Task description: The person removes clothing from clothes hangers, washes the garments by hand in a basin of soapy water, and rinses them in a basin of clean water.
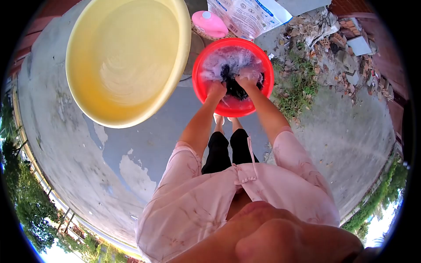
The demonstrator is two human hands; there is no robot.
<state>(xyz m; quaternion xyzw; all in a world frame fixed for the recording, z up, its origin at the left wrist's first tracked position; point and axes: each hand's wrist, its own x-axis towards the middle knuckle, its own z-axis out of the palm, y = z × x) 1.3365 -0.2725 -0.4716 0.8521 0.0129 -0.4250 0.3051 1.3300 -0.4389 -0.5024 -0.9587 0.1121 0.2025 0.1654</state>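
A round red basin point(198, 70) holds foamy, cloudy water. In it lies a wet black cloth point(235, 89), partly bunched up and partly under the suds. My left hand point(217, 89) is down in the basin at the cloth's left side, closed on its edge. My right hand point(247, 79) reaches in from the right and grips the same cloth on its other side. Foam and cloth cover most of the fingertips on both hands.
A large yellow tub point(127, 57) of water stands left of the basin. Behind the basin are a pink bottle point(210, 24) and a printed plastic bag point(247, 17). Rubble point(351, 57) and weeds point(300, 90) lie to the right on the concrete ground point(342, 136).
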